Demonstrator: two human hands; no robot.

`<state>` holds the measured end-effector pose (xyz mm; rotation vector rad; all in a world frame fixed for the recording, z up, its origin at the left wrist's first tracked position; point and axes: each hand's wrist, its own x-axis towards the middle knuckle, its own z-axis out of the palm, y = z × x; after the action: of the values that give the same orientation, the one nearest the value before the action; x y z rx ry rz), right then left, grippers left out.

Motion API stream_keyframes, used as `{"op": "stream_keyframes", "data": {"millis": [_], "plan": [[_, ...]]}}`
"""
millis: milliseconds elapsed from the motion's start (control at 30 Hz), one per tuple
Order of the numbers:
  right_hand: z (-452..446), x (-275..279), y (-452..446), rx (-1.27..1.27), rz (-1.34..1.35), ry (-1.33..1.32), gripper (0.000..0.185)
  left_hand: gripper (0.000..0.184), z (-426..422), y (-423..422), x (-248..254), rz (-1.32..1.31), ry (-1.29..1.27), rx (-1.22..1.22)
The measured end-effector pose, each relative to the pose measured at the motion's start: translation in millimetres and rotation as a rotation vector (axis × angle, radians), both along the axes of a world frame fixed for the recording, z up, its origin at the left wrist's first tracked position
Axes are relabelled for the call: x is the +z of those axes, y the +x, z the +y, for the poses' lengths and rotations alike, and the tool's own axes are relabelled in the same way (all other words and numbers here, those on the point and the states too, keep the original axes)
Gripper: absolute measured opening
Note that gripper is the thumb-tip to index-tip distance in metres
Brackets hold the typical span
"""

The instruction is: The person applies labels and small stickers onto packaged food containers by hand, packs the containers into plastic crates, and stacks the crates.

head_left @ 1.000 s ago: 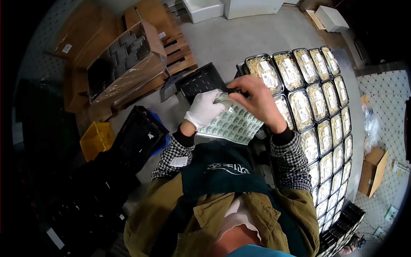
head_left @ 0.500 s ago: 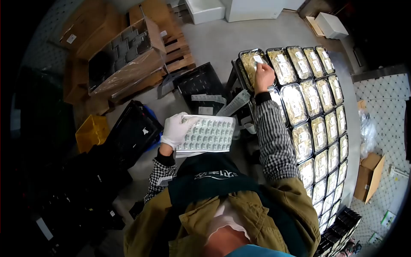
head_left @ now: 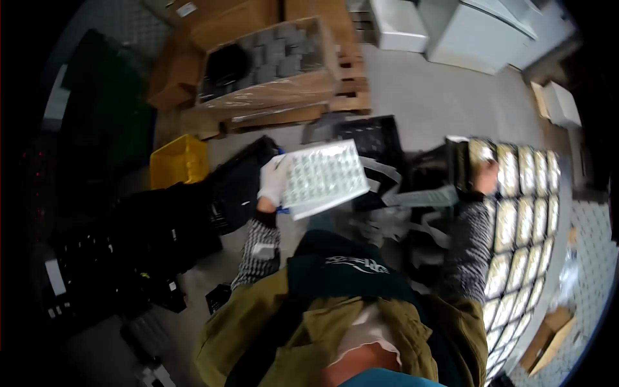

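Holds a stack of printed label sheets [head_left: 325, 173] at one edge in the gloved left hand [head_left: 275, 178]. Extends the bare right hand [head_left: 485, 175] over a packed tray [head_left: 480, 151] at the end of the tray rows [head_left: 522, 222], with contact too blurred to tell. Also shows a pale strip [head_left: 422, 197] between the hands, a yellow bin [head_left: 179, 160] near a black crate [head_left: 242, 184], and an open carton [head_left: 274, 89] beyond.

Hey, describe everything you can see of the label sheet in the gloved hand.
The label sheet is white and roughly rectangular, with rows of small greenish-grey labels, too blurred to read. It looks like glossy paper. Its printed side faces up, sitting slightly askew, with another white layer showing beneath its lower edge. The gloved left hand grips its left side.
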<state>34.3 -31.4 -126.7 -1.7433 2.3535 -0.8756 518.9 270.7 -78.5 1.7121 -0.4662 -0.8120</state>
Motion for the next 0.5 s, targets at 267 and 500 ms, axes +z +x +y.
{"op": "stream_keyframes", "data": {"millis": [267, 500], "plan": [[88, 44, 61, 0.083, -0.138, -0.139, 0.024, 0.028, -165, 243, -140, 0.371, -0.338, 0.302], [224, 46, 141, 0.084, -0.239, 0.027, 0.012, 0.054, -239, 320, -144, 0.699, -0.191, 0.253]]}}
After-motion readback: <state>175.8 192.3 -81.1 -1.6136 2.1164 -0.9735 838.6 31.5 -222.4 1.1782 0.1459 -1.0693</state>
